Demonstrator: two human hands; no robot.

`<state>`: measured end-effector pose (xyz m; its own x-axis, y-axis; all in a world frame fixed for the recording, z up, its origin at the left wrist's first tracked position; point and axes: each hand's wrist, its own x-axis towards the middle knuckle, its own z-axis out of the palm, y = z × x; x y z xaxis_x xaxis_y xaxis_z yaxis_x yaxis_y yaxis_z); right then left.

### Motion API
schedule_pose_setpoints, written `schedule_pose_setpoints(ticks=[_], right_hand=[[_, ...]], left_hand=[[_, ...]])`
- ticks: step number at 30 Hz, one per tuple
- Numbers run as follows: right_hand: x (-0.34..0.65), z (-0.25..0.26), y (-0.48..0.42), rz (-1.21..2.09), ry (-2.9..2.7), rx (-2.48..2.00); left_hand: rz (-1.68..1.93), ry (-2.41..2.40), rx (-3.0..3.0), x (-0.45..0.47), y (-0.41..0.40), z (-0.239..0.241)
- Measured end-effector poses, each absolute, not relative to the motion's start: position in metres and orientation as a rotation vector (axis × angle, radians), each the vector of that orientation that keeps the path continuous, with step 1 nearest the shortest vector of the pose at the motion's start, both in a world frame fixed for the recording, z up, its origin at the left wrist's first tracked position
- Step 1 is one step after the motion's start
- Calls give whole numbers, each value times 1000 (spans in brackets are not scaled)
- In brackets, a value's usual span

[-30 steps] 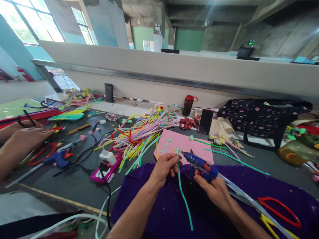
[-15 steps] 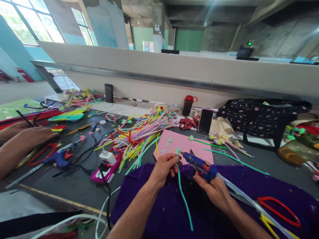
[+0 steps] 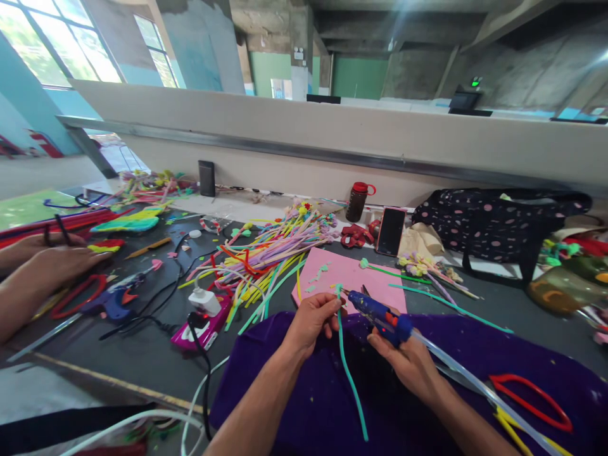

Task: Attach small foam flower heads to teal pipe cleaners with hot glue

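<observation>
My left hand (image 3: 311,322) pinches the top of a teal pipe cleaner (image 3: 349,373) that hangs down over a purple cloth (image 3: 304,405). My right hand (image 3: 408,364) grips a blue hot glue gun (image 3: 380,311) with a red trigger. Its nozzle points left and sits right beside the pipe cleaner's upper tip. A clear glue stick (image 3: 470,383) sticks out of the gun's back toward the lower right. Just beyond my hands lies a pink foam sheet (image 3: 351,275).
A pile of coloured pipe cleaners (image 3: 266,250) lies left of the pink sheet. A pink power strip (image 3: 199,320) with a white plug sits near it. Another person's hands (image 3: 57,263) work at far left beside a second glue gun (image 3: 111,303). A bottle (image 3: 357,201), phone (image 3: 390,231) and dotted bag (image 3: 489,225) stand behind.
My hands and the glue gun have barely moved. The other person's hands at far left have shifted slightly while handling dark wire.
</observation>
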<state>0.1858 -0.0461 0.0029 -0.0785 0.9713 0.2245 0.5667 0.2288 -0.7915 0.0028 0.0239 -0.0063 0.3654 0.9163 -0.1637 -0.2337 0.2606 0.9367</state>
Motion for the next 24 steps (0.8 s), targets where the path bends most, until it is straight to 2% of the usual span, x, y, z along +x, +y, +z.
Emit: schedule_pose_setpoints(ticks=[24], right_hand=[[187, 3, -47, 671, -1818, -1410]], left_hand=[[926, 842, 977, 1, 24, -4]])
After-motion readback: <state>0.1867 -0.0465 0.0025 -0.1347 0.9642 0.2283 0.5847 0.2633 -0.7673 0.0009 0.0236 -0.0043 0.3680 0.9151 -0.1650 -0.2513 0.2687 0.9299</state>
